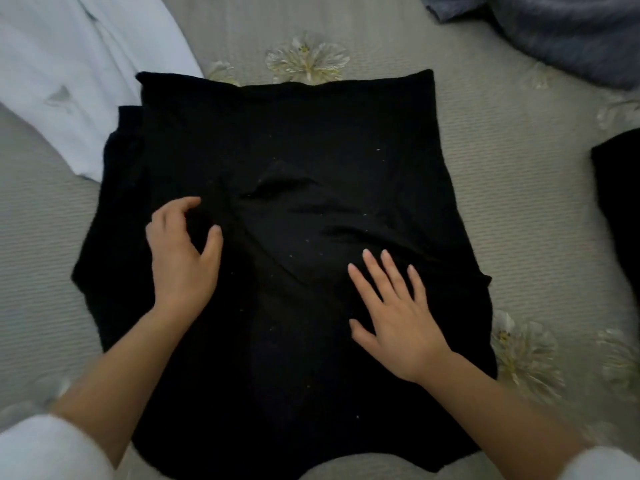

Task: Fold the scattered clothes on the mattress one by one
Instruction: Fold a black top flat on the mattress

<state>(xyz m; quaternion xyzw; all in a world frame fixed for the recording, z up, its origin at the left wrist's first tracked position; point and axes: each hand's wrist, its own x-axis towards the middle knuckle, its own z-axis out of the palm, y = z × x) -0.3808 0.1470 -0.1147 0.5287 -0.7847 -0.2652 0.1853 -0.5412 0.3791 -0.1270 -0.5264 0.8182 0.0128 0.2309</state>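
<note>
Palm of the right hand (401, 327) presses flat, grip released, on the black garment (294, 133); left hand (180, 258) half-curled, grip unclear.

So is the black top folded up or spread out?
Mostly spread out: the black top lies flat on the mattress, only its left edge doubled in layers, wrinkles mid-cloth.

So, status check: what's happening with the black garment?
Right hand flat on black garment. Left hand curled over it, grip unclear. Garment spread on mattress, wrinkled in middle. White cloth against its far-left edge.
</note>
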